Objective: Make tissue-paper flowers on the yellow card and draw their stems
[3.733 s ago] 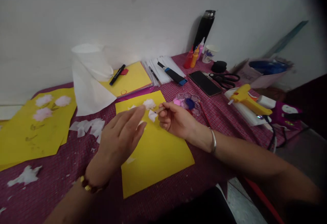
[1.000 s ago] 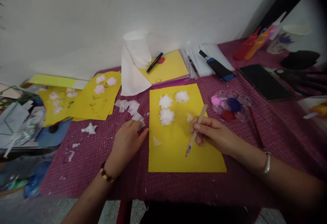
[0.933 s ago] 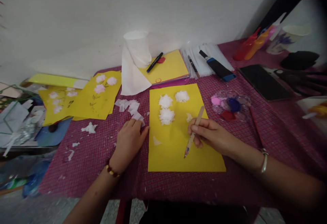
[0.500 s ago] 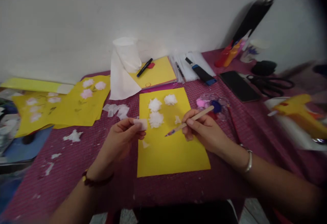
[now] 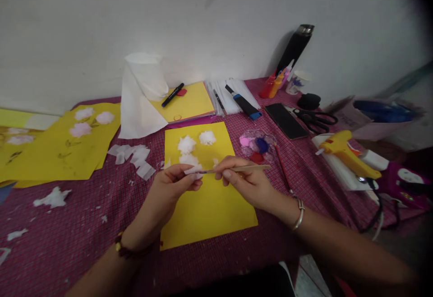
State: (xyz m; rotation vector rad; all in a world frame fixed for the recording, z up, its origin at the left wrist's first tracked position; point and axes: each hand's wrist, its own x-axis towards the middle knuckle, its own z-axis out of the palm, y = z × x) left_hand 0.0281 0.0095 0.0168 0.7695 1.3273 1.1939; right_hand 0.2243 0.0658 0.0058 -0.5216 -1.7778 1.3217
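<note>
The left hand is pinching a small tissue piece above the yellow sheet. The right hand is gripping a brush, lying left-right, its tip touching the tissue.

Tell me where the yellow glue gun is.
In the head view, the yellow glue gun lies on the table's right side, right of the paint palette and just in front of the black scissors.

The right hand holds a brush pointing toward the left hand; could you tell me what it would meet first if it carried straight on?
Probably the tissue piece pinched in the left hand; the right hand's brush tip is already at it.
</note>
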